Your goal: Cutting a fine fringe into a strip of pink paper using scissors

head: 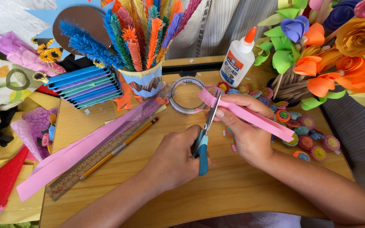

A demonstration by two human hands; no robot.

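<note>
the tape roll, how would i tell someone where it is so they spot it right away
Start at the wooden table and look to its far edge, between the zigzag paper cup of fringed sticks and the white glue bottle. The tape roll lies flat there: the only clear, hollow ring, just beyond the scissors' tips.

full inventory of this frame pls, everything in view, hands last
paper strip: 1, pink, folded, fringed at one end, in right hand
scissors: 1, blue handles, in left hand, blades at the fringe
long paper strips: several, pink, left on table
ruler: 1, clear, beside the strips
pencil: 1, yellow, along ruler
tape roll: 1, clear, centre back
glue bottle: 1, white, orange cap, back
cup of fringed stems: 1, multicolour, back left
small rolled discs: many, multicolour, right
paper flowers: many, orange, purple, green leaves, back right
table: 1, wood
left hand: gripping scissors
right hand: holding strip
</note>
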